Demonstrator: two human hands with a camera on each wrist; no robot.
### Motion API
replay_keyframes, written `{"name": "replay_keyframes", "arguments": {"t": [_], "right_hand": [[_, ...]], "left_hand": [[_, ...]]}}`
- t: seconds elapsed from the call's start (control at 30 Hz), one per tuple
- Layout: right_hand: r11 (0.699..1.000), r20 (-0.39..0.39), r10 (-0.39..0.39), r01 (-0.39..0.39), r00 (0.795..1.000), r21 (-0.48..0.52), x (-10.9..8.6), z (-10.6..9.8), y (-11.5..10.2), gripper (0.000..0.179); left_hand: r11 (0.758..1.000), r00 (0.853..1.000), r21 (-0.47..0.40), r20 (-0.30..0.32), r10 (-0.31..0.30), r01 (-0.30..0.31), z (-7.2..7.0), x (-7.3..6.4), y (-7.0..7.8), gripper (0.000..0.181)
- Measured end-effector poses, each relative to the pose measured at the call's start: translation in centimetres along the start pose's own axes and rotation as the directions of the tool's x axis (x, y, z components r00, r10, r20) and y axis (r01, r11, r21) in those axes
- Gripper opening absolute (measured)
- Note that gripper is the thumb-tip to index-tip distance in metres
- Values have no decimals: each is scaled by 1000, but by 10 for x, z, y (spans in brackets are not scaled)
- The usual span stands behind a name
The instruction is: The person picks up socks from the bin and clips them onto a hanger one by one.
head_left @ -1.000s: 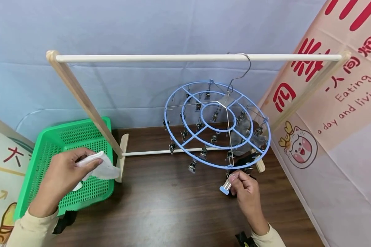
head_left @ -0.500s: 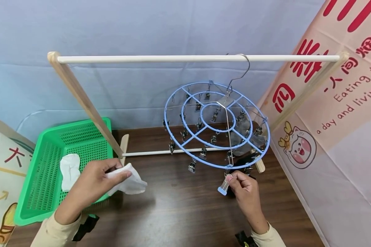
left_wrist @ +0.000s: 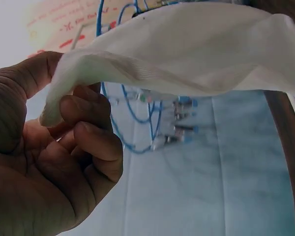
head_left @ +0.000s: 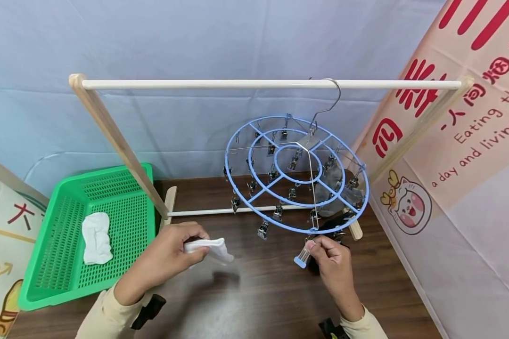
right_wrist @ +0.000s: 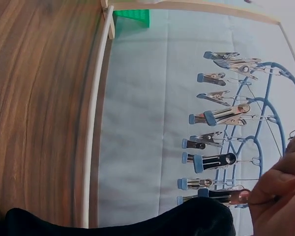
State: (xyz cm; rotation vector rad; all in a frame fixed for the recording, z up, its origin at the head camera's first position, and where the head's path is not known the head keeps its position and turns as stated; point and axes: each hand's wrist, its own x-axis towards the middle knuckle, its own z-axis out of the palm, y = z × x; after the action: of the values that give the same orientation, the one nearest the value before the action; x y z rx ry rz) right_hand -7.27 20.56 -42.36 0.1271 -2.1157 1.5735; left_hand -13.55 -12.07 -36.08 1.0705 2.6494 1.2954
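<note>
My left hand pinches a white sock between thumb and fingers, above the table left of the hanger. In the left wrist view the sock stretches out sideways from my fingertips. My right hand grips a metal clip with blue tips, hanging from the near edge of a round blue clip hanger. Whether the clip's jaws are parted is too small to tell. The hanger hooks over a white rail, and several other clips dangle from its rings. Another white sock lies in the green basket.
A wooden-ended drying rack with a white top rail spans the table; a lower bar runs behind my hands. Grey cloth and a dark item hang at the hanger's right side. Fabric backdrops enclose the back and sides.
My left hand has carried the white sock rightward from over the basket toward the hanger, uncovering the other sock there. My right hand still holds the clip, nearly in place.
</note>
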Motion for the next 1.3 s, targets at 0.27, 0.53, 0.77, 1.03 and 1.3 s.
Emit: {"name": "replay_keyframes", "arguments": {"t": [0.27, 0.53, 0.77, 1.03, 1.3], "right_hand": [[1000, -70, 27, -27, 997, -5, 1, 0, -3, 25], [998, -116, 54, -50, 992, 38, 2, 1, -2, 26], [992, -81, 62, -52, 995, 118, 3, 1, -4, 24], [985, -66, 75, -64, 995, 161, 2, 2, -4, 23], [980, -54, 74, -62, 996, 189, 1, 5, -4, 22]], "left_hand": [[1000, 998, 1, 66, 24, -24, 26, 14, 10, 13], [993, 987, -29, 113, 114, -111, 47, 28, 25, 11], [990, 979, -63, 152, 136, -128, 62, 36, 32, 10], [986, 982, -102, 127, 142, -129, 75, 44, 33, 3], [984, 974, -108, 159, 158, -142, 80, 49, 27, 3]]}}
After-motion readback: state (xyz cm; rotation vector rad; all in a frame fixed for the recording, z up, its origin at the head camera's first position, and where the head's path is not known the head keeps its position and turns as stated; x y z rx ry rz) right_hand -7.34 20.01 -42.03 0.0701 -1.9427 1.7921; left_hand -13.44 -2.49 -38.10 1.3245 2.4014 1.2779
